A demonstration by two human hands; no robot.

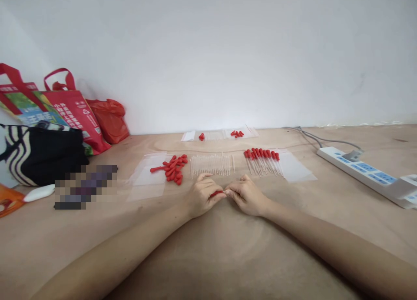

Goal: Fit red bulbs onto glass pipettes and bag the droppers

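Note:
My left hand [204, 195] is closed round a red rubber dropper bulb [216, 194], which shows between thumb and fingers. Against the bulb's right end, the fingertips of my right hand [246, 196] are pinched together; what they hold is hidden. Just beyond my hands lies a row of clear glass dropper tubes [211, 164], side by side. A pile of loose red bulbs [174, 167] is to its left. On the right, several droppers [263, 160] lie in a row with red bulbs on their tubes.
Clear plastic bags [148, 174] lie under the bulbs, with another bag [298, 165] by the droppers. Further back are small bags with red bulbs [237, 134]. A white power strip [365, 171] sits at right. Shopping bags [76, 113] and a black cloth bag [48, 152] stand at left.

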